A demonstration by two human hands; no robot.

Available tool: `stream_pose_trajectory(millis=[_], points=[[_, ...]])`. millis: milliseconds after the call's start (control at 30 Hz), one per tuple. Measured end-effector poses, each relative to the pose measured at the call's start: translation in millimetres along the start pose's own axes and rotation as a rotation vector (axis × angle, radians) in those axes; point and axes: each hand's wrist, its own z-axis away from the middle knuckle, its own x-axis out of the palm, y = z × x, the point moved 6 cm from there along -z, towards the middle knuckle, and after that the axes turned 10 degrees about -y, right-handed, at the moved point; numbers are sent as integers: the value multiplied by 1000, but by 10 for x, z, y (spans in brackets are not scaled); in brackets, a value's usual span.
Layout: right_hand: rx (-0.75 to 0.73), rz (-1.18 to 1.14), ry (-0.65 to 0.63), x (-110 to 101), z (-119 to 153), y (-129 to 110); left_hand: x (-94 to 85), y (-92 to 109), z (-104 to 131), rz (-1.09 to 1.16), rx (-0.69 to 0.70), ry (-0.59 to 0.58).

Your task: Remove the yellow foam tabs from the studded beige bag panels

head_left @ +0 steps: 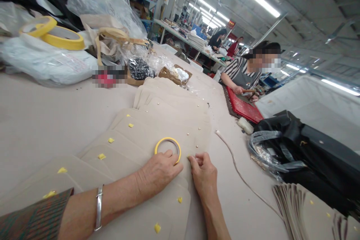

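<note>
tape roll (168,138), thin and yellow, is over the overlapping beige panels (159,120), grasped by the left hand (161,167), whose fingers curl round its near rim; whether it also touches the panel underneath, i cannot tell. the right hand (204,172) is just beside it, at the panels' right edge, with thumb and forefinger pinched together. a speck of yellow seems to show there, too small to call a torn piece for sure. the panels lie fanned out on the counter (92,112), some dotted with yellow tape pieces (131,125), others showing bare metal studs (188,134).

from this, i judge the step in hand to be sticking a short bit of tape near the edge, probably over a stud. the next move likely calls for pressing it flat with a fingertip, the roll held clear. a loose cord (239,174) lies to the right, apart from both hands.
</note>
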Motion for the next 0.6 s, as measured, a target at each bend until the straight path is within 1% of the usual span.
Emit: stream_pose_trajectory(millis=[133,233,300,367,433,500,533,600], points=[[-110,32,-3,54,78,-43,2,18,5,10,1,-17],[-97,69,19,81,62,-71,15,21,-3,10,1,-50],[-101,78,13,97,28,-96,-17,-23,-18,31,1,-53],[-131,88,5,105,7,-125,-90,-146,-33,62,-45,-30],[-180,102,10,98,15,-151,-173,-338,-33,78,-158,22],[-254,106,24,87,31,-177,-197,-536,-25,72,-279,77],[-302,102,45,76,35,-193,-160,-620,-35,67,-315,78],[-407,76,68,61,33,-238,-31,-758,-88,40,-338,77]])
